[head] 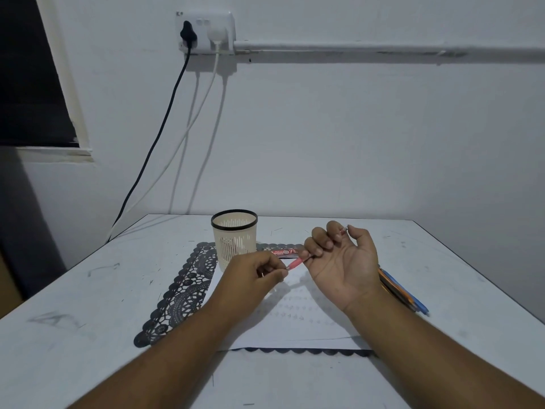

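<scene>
Red pen (297,263) spans between both hands above a white sheet (295,323): right hand (345,261), palm up, curls fingers round it; left hand (253,276) pinches its lower end.

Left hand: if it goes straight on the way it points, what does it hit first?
The red pen, whose near end the left hand seems to pinch. Just past it are the curled fingers of the right hand gripping that pen. Depth is hard to judge.
</scene>
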The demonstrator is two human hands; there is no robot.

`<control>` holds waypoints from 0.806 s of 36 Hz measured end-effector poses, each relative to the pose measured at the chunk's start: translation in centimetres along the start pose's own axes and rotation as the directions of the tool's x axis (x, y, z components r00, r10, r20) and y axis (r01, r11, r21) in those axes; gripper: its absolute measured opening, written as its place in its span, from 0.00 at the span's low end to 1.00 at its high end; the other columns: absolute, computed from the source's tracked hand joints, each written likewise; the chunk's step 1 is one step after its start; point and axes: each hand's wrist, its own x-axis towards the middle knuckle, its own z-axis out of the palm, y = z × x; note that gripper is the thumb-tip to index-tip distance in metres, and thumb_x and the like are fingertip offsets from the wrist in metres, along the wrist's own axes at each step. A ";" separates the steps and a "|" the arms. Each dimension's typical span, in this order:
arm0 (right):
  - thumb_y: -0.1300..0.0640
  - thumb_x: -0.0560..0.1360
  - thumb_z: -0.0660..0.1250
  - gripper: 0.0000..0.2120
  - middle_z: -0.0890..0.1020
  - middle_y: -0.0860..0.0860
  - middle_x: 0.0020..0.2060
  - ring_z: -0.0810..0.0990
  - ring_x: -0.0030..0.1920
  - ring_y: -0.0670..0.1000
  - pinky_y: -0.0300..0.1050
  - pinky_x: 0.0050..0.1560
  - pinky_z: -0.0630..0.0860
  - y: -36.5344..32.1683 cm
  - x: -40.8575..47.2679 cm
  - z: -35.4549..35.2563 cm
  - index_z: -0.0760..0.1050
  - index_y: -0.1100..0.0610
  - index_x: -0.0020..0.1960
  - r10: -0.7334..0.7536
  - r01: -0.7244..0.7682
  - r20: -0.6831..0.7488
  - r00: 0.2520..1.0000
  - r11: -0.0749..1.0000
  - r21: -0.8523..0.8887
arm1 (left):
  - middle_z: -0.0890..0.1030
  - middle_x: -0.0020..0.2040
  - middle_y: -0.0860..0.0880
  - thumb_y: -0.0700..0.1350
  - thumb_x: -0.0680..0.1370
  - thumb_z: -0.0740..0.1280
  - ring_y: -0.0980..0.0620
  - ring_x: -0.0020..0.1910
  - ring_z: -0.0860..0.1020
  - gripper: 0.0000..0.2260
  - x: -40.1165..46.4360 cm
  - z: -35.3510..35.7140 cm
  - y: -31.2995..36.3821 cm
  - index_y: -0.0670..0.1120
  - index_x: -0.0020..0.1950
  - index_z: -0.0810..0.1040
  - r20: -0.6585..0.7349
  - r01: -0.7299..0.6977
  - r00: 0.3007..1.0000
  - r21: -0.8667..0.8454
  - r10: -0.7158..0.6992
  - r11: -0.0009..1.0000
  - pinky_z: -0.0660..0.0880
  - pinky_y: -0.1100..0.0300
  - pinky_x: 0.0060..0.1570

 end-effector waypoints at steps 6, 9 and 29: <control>0.50 0.75 0.56 0.13 0.61 0.51 0.33 0.61 0.33 0.52 0.48 0.41 0.65 0.0 0.0 0.1 0.62 0.54 0.34 0.016 -0.016 0.021 1.000 1.000 0.003 | 0.82 0.35 0.49 0.40 0.77 0.75 0.58 0.33 0.75 0.06 0.0 0.1 0.1 0.49 0.41 0.85 0.002 0.016 1.000 -0.029 -0.016 0.999 0.70 0.66 0.34; 0.48 0.78 0.54 0.16 0.61 0.51 0.33 0.61 0.33 0.52 0.48 0.41 0.64 -0.1 0.0 0.0 0.63 0.54 0.34 0.023 -0.023 0.025 0.999 1.000 0.015 | 0.81 0.34 0.49 0.40 0.76 0.75 0.58 0.32 0.74 0.06 -0.1 0.0 0.2 0.49 0.40 0.85 0.004 0.027 1.000 -0.055 -0.027 0.998 0.68 0.66 0.34; 0.46 0.79 0.51 0.18 0.60 0.51 0.32 0.59 0.33 0.52 0.48 0.39 0.63 0.0 -0.2 0.1 0.61 0.55 0.34 0.043 -0.044 0.025 0.999 0.999 0.027 | 0.82 0.36 0.48 0.40 0.77 0.75 0.55 0.34 0.75 0.07 0.0 0.2 0.0 0.51 0.41 0.84 0.032 0.035 0.999 -0.056 -0.033 0.998 0.70 0.61 0.36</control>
